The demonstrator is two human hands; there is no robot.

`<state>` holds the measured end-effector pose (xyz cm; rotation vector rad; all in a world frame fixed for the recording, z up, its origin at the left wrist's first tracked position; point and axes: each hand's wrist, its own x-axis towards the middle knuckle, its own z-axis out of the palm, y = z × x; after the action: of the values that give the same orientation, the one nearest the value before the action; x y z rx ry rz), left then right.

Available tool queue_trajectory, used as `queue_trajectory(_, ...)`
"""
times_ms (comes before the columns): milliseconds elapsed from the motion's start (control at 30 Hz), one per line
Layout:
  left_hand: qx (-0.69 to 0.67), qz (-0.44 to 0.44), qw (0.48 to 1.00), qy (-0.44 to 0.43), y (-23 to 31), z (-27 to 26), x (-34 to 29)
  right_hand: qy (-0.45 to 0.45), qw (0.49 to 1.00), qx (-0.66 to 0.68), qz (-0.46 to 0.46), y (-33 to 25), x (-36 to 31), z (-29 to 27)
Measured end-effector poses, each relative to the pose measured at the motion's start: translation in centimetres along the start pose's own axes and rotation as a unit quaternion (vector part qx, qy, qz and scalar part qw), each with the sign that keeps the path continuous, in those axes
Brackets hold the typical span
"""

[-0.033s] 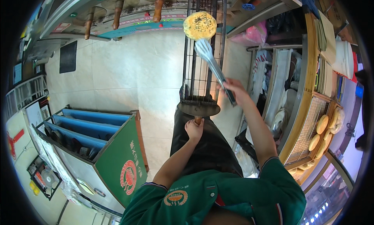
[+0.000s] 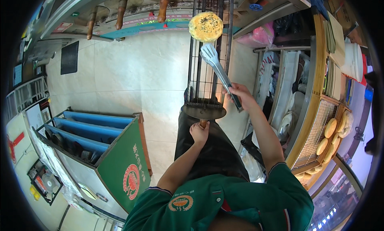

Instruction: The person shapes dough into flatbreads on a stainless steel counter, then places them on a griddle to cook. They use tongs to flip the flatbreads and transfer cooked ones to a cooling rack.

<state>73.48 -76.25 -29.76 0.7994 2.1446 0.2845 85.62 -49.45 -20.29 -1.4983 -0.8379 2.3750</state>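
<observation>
My left hand (image 2: pixel 199 133) is wrapped round the short wooden handle (image 2: pixel 204 123) of a long wire rack, just below its dark oval end plate (image 2: pixel 204 112). The rack (image 2: pixel 214 89) stretches away from me, its far end reaching into the oven. A round golden flatbread (image 2: pixel 206 27) with dark seeds on top lies on the far part of the rack. Metal tongs (image 2: pixel 217 64) are gripped in my right hand (image 2: pixel 242 96), to the right of the rack. Their tips are close to the near edge of the bread, a small gap apart.
Along the oven front (image 2: pixel 152 25), several wooden handles (image 2: pixel 164 6) stick out. A green cabinet with blue shelves (image 2: pixel 96 121) stands at left. On the right, shelving (image 2: pixel 284 83) adjoins a wooden counter holding a wire tray (image 2: pixel 314 133) and oval breads (image 2: pixel 330 128).
The tongs have drawn back slightly toward me, so their tips sit a little farther from the bread. My left hand and the rack stay where they were.
</observation>
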Motion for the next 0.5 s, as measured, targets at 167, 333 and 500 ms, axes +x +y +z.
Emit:
queue_trajectory(167, 0.017, 0.003, 1.0, 0.009, 0.9, -0.6, -0.5, -0.026, 0.995, 0.047, -0.081, -0.3, 4.1, -0.4)
queue_trajectory(333, 0.019, -0.013, 1.0, -0.018, 1.0, -1.0, -0.1, 0.013, 0.99, 0.061, -0.126, -4.3, 8.5, -0.2)
queue_trajectory(500, -0.073, -0.035, 0.995, -0.051, 0.2, -0.6, 0.2, 0.004, 0.985, 0.069, -0.161, -5.2, 7.8, -1.1)
